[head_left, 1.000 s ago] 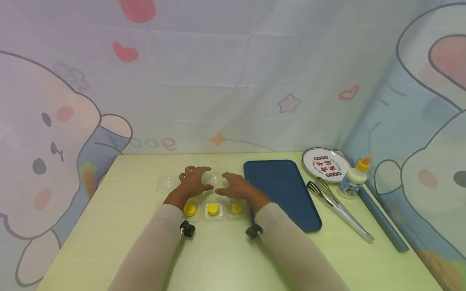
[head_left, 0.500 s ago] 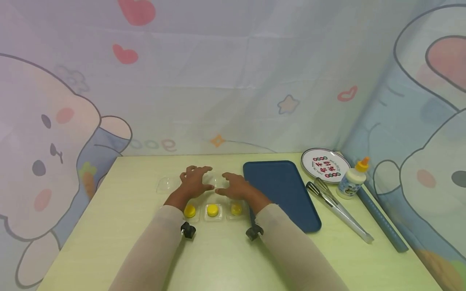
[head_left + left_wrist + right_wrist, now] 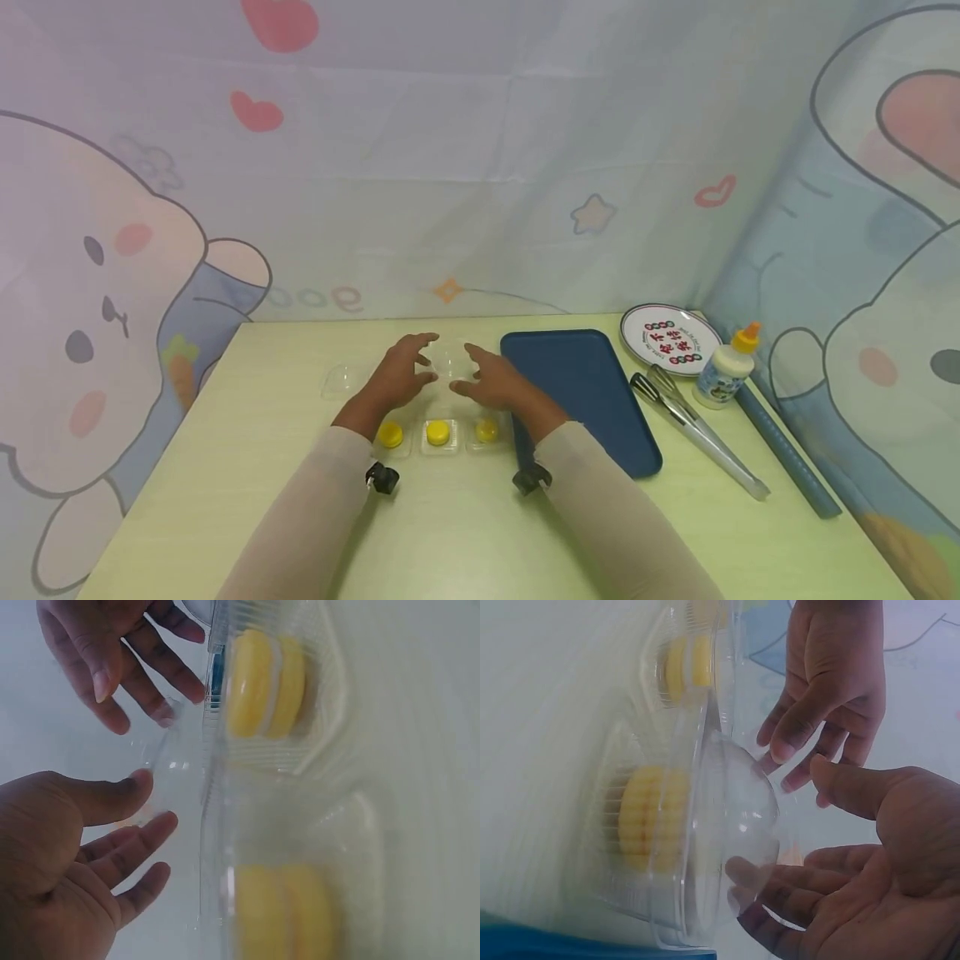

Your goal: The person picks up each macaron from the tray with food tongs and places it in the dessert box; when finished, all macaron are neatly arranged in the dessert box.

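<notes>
Clear domed plastic lid (image 3: 450,362), held from both sides!
Left hand (image 3: 396,380) and right hand (image 3: 498,383) curl fingers round its edges, just below frame centre, above the round yellow macarons (image 3: 438,432); light, level pressure should avoid flexing it.

Forearms (image 3: 307,500) stretched forward, left hand (image 3: 392,379) facing right hand (image 3: 501,382), fingers (image 3: 154,834) bent, thumbs (image 3: 120,799) inward
</notes>
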`<action>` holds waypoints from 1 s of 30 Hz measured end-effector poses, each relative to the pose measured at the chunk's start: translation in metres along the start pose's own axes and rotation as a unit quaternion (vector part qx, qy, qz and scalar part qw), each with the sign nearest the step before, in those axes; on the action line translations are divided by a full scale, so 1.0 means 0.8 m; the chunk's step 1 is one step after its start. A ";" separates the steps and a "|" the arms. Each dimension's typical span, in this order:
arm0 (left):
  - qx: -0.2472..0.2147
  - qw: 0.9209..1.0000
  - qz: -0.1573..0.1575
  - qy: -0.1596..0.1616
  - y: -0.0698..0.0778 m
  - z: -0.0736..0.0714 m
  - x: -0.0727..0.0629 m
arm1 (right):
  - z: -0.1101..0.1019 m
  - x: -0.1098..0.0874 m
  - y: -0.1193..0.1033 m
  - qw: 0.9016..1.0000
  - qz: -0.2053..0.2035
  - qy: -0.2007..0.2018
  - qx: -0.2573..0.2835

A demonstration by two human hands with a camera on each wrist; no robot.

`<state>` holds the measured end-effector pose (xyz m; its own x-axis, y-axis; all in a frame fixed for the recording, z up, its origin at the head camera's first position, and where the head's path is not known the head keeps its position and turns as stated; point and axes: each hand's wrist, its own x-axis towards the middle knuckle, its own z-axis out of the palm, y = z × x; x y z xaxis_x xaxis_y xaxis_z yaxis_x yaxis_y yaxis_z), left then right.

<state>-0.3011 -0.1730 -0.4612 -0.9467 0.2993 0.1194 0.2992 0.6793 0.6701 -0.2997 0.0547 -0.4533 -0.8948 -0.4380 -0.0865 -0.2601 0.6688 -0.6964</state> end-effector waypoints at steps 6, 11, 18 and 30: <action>-0.017 0.998 0.015 0.052 0.000 -0.002 -0.003 | -0.001 -0.003 -0.007 0.999 -0.006 0.030 0.025; -0.035 0.996 0.006 0.077 0.003 -0.004 -0.009 | -0.001 -0.004 -0.012 0.996 -0.007 0.077 0.037; -0.063 0.994 0.010 0.089 0.006 -0.006 -0.015 | -0.001 -0.008 -0.013 0.987 -0.028 0.146 0.068; -0.089 0.993 0.005 0.078 0.006 -0.003 -0.032 | 0.003 -0.014 -0.007 0.986 -0.048 0.141 0.068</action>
<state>-0.2759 -0.1788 -0.4593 -0.9550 0.1886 0.2287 0.2955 0.5429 0.7861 -0.2870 0.0543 -0.4501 -0.9386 -0.2979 0.1740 -0.3153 0.5362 -0.7829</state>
